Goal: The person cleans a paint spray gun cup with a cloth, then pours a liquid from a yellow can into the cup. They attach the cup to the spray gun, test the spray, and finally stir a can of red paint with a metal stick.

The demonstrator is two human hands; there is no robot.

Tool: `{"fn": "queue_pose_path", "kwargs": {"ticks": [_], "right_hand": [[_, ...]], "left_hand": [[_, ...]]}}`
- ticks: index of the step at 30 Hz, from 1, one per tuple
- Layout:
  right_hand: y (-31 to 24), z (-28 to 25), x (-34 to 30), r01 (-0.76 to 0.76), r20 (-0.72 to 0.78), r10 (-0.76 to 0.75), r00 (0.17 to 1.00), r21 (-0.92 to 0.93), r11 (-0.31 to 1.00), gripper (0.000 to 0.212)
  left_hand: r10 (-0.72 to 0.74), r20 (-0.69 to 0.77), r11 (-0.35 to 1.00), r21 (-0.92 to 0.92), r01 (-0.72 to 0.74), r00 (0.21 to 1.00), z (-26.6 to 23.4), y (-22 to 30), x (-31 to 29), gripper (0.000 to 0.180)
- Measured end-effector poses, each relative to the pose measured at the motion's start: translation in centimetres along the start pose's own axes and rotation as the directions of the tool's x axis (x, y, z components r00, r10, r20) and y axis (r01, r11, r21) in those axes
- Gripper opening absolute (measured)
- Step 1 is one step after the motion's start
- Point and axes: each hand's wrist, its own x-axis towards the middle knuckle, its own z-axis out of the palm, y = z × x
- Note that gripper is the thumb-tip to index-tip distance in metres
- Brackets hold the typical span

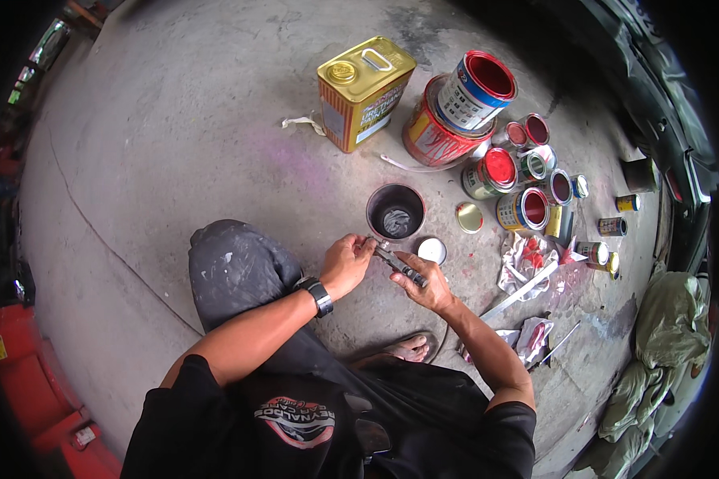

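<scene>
My left hand (345,265), with a dark watch at its wrist, pinches the front end of a slim dark grey tool with a metallic tip (399,265). Its exact kind is too small to make out. Wrapped around the tool's rear part is my right hand (429,289). Both hands are just on my side of a round black tub (395,199), which has a greyish patch on its bottom. A small round container with a white top (432,251) sits beside the tub, near my right hand. Farther right lies a gold-coloured round lid (470,218).
A rectangular gold tin (361,80) stands beyond the tub. To its right, a paint can (467,100) is stacked on a larger red-streaked can (435,136). Several smaller cans, red-stained rags (527,259) and a pale flat strip (523,289) lie at right. My bare foot (407,350) is below.
</scene>
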Motion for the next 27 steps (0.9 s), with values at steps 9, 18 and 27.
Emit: {"fn": "queue_pose_path", "kwargs": {"ticks": [9, 18, 27], "right_hand": [[0.7, 0.2, -0.1, -0.005, 0.004, 0.005, 1.000, 0.005, 1.000, 0.055], [0.5, 0.1, 0.0, -0.016, 0.018, 0.016, 1.000, -0.011, 1.000, 0.056], [1.0, 0.2, 0.0, -0.009, 0.012, 0.010, 1.000, -0.004, 1.000, 0.056]], "left_hand": [[-0.034, 0.052, 0.997, 0.073, 0.030, 0.998, -0.1, 0.5, -0.1, 0.033], [-0.038, 0.054, 0.996, 0.082, 0.033, 0.998, -0.1, 0.6, -0.1, 0.032], [-0.036, 0.044, 0.997, 0.074, 0.032, 0.998, 0.1, 0.3, -0.1, 0.032]]}}
